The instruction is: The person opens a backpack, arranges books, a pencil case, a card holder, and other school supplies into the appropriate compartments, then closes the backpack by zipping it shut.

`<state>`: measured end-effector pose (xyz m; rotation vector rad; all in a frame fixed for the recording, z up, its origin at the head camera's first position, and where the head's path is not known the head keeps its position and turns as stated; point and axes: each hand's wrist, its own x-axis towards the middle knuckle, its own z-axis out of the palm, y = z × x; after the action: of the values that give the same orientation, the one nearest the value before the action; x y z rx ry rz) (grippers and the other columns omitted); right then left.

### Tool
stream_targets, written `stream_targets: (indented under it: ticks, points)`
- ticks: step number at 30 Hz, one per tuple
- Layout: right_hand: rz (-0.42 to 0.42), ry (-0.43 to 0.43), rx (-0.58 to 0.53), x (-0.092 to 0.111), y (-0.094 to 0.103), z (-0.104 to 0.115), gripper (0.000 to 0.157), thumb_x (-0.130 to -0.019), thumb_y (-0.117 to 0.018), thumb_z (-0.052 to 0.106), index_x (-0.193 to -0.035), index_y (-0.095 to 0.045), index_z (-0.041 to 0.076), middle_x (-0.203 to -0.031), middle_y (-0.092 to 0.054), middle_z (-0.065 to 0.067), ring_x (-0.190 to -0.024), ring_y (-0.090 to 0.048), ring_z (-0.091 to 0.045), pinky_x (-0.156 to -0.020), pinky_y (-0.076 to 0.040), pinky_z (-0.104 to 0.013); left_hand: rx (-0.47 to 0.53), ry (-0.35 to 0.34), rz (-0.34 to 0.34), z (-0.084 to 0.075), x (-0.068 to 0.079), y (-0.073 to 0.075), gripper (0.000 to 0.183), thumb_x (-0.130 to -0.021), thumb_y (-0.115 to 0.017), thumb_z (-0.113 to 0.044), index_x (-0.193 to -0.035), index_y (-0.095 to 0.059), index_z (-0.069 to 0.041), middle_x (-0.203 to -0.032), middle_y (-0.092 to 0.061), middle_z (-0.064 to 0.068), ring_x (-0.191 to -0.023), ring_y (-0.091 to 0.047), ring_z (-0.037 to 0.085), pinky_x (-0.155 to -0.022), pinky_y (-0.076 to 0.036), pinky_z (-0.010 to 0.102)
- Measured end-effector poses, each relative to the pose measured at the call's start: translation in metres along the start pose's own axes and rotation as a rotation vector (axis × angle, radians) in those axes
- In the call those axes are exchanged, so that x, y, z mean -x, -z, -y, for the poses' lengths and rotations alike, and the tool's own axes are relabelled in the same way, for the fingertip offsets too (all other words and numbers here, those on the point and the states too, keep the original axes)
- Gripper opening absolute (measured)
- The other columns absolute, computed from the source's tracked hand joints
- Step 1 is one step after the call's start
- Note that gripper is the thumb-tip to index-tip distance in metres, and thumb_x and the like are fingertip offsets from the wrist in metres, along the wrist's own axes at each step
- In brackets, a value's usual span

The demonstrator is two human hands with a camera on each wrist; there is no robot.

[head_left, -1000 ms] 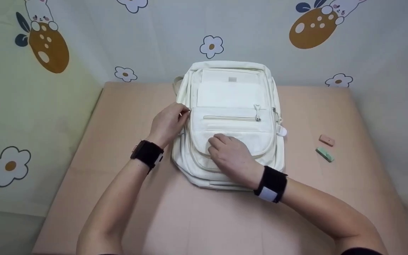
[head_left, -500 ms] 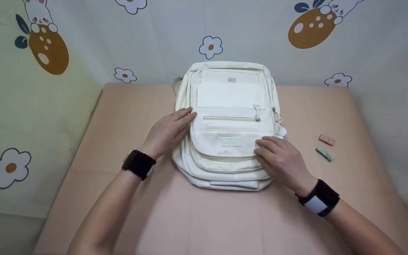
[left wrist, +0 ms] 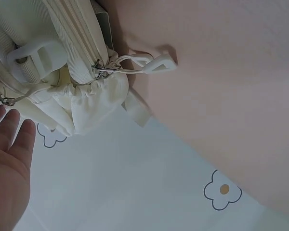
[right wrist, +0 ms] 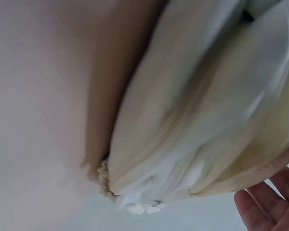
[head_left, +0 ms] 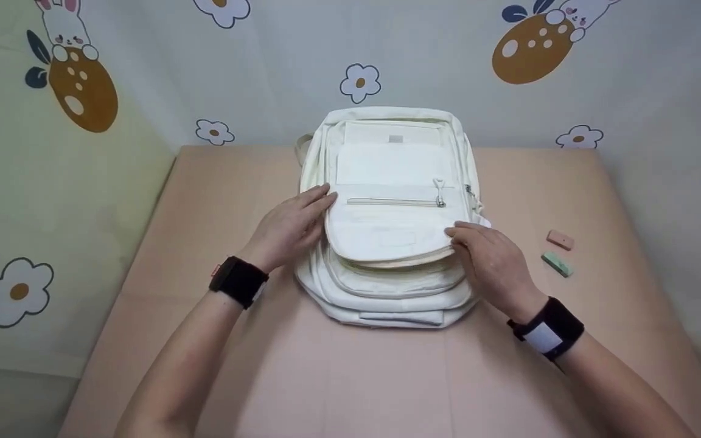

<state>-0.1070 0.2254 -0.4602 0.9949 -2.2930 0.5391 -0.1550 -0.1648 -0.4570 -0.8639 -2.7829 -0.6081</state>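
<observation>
A cream-white backpack (head_left: 394, 164) lies on its back on the table, front pockets facing up. My right hand (head_left: 495, 258) grips the lower right edge of its front pocket flap (head_left: 381, 234), which is lifted so that the unzipped opening gapes below it. In the right wrist view the pale lining (right wrist: 265, 144) shows inside, with fingers (right wrist: 267, 202) at the raised edge. Against the pocket's left edge rests my left hand (head_left: 286, 228), fingers extended. The left wrist view has those fingers beside a metal zipper slider (left wrist: 7, 101).
A pink block (head_left: 560, 239) and a green block (head_left: 557, 264) lie on the table (head_left: 387, 377) to the backpack's right. A patterned cloth backdrop (head_left: 265, 73) rises behind and at both sides. Looped zipper pulls (left wrist: 159, 64) hang off the bag's side.
My right hand moved from the pocket's lower middle to its right edge and raised the flap. My left hand let go of its pinch at the left edge and spread flat there.
</observation>
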Motion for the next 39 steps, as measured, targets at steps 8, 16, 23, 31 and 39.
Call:
stream_targets:
  ticks: [8,16,23,31,39]
  points:
    - [-0.105,-0.098,-0.024,-0.028,0.010,-0.002,0.020,-0.095,-0.066,-0.007,-0.112,-0.059,-0.002,-0.106,-0.074,-0.011,-0.081,-0.070,-0.029,-0.062,-0.056,-0.041,0.030,-0.009,0.037,-0.003,-0.010,0.003,0.063,-0.098,-0.064,-0.021,-0.157,-0.043,-0.018,-0.164,-0.035,0.004,-0.149,-0.034,0.024,-0.119,-0.030,0.046]
    - [-0.147,-0.191,-0.010,-0.051,0.016,-0.013,0.015,-0.100,-0.063,0.003,-0.111,-0.053,-0.001,-0.091,-0.069,-0.017,-0.067,-0.065,-0.027,-0.053,-0.051,-0.040,0.144,-0.056,-0.036,-0.003,-0.031,0.001,0.052,-0.097,-0.067,-0.001,-0.145,-0.060,-0.019,-0.156,-0.047,0.001,-0.148,-0.036,0.017,-0.118,-0.032,0.040]
    - [-0.155,-0.290,-0.102,-0.060,0.019,-0.017,0.013,-0.106,-0.053,0.009,-0.113,-0.051,-0.002,-0.099,-0.069,-0.018,-0.092,-0.073,-0.030,-0.066,-0.057,-0.045,0.255,0.063,-0.080,-0.007,-0.047,0.002,0.032,-0.104,-0.058,-0.012,-0.135,-0.066,-0.014,-0.142,-0.061,0.003,-0.136,-0.053,0.020,-0.114,-0.039,0.036]
    - [-0.133,-0.301,-0.165,-0.059,0.022,-0.017,0.018,-0.107,-0.053,0.012,-0.118,-0.052,-0.002,-0.106,-0.068,-0.017,-0.102,-0.071,-0.028,-0.075,-0.059,-0.042,0.172,0.200,-0.120,-0.014,-0.062,0.008,0.018,-0.105,-0.055,-0.020,-0.107,-0.067,-0.007,-0.114,-0.073,0.013,-0.105,-0.069,0.034,-0.089,-0.053,0.050]
    - [-0.108,-0.355,-0.185,-0.045,0.027,-0.031,0.027,-0.106,-0.054,0.008,-0.131,-0.054,-0.002,-0.115,-0.071,-0.013,-0.103,-0.070,-0.026,-0.075,-0.056,-0.037,0.225,0.325,-0.099,-0.018,-0.072,0.012,0.031,-0.107,-0.054,-0.038,-0.106,-0.070,-0.011,-0.108,-0.073,0.011,-0.094,-0.068,0.029,-0.087,-0.051,0.047]
